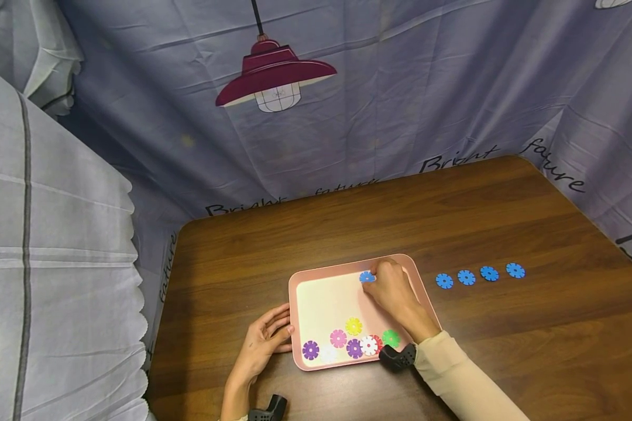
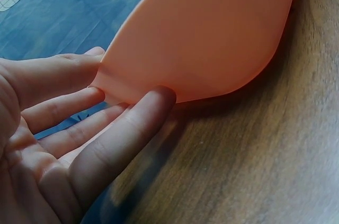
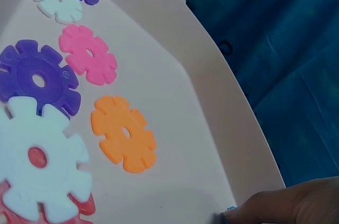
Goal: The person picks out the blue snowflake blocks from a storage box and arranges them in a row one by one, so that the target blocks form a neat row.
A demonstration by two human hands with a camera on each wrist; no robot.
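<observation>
My right hand (image 1: 392,289) reaches into the far right part of the pink tray (image 1: 293,304) and pinches a blue notched disc (image 1: 367,277) by its edge. In the right wrist view only a sliver of this blue disc shows by the fingertip. My left hand (image 1: 263,339) touches the tray's left outer wall, its fingers fairly straight. Along the tray's near side lie purple discs (image 1: 311,350), a pink disc (image 1: 338,338), a yellow-orange disc (image 3: 125,133), white discs (image 1: 369,345), a red disc (image 3: 85,203) partly hidden under white, and a green disc (image 1: 391,338).
Several blue discs (image 1: 466,277) lie in a row on the brown wooden table (image 1: 232,263), right of the tray. Black wrist mounts (image 1: 397,356) sit on both wrists. A blue-grey curtain (image 1: 400,105) hangs behind the table, a white curtain (image 1: 79,251) at left.
</observation>
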